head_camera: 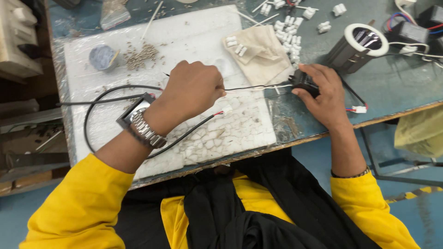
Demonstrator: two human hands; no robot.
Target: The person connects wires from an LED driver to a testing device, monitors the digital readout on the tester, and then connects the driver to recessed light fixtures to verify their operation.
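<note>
My left hand [191, 90] is closed on a thin tool whose dark tip sticks out at its left, and it rests over a white foam sheet [198, 32]. A black and white wire pair [258, 86] runs from this hand to a small black box [302, 80] that my right hand [325, 92] grips on the blue-green bench [397, 87]. A black cable [99, 99] loops under my left wrist, ending in a small white plug [226, 109]. A black square frame [134, 112] lies partly hidden beneath the wrist.
A pile of small screws [140, 54] and a round tape roll [102, 56] lie on the foam's far left. A beige cloth [258, 50] and several white connector blocks [288, 32] sit behind my hands. A round lamp housing [357, 46] with wired black boxes [408, 32] stands far right.
</note>
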